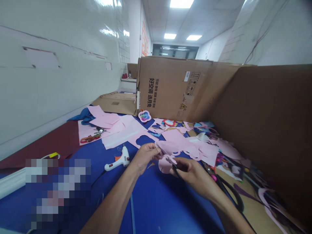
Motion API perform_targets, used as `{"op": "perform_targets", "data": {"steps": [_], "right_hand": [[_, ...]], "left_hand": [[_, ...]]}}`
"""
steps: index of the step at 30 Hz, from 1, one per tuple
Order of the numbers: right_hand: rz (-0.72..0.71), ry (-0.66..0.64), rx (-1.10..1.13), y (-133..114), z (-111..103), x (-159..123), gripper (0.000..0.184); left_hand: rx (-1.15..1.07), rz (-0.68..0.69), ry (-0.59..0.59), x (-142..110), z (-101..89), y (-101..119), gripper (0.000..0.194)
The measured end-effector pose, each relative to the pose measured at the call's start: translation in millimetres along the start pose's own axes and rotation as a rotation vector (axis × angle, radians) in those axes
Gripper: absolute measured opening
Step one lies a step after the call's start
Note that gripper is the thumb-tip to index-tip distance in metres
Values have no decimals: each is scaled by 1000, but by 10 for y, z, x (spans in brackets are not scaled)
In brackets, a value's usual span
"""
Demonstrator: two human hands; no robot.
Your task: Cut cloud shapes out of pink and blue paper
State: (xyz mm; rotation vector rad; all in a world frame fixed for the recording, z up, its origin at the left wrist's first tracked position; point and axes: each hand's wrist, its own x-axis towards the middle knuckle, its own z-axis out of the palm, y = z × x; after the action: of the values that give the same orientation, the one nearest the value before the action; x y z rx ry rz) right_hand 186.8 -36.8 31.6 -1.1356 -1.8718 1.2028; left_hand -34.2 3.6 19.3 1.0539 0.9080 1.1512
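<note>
Item: pink foam sheet (168, 148), near centre of blue table (156, 201). My left hand (143, 156) pinches its edge; right hand (192, 172) closed around scissors (176, 169). Light, floppy, tearable, I judge; hold near the cut.

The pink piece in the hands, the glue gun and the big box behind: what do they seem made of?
Pink piece: thin matte sheet, paper or craft foam; it bends limply, cut edges.
Glue gun: glossy white plastic, orange trigger.
Big box: brown corrugated cardboard, matte, printed, creased folds.
</note>
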Motion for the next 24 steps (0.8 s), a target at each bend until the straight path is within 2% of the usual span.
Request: {"op": "perform_targets", "data": {"steps": [4,9,20,24], "right_hand": [[-15,24,-23,42,-4,15,32],[-21,68,-73,82,12,17,29],[-33,-31,96,23,11,19,33],[-17,-34,73,-1,4,10,32]], "left_hand": [[-28,4,46,9,32,-41,26],[-48,5,40,-8,63,-14,23],[-58,3,19,-16,63,0,19],[-38,9,6,-10,41,-3,18]]}}
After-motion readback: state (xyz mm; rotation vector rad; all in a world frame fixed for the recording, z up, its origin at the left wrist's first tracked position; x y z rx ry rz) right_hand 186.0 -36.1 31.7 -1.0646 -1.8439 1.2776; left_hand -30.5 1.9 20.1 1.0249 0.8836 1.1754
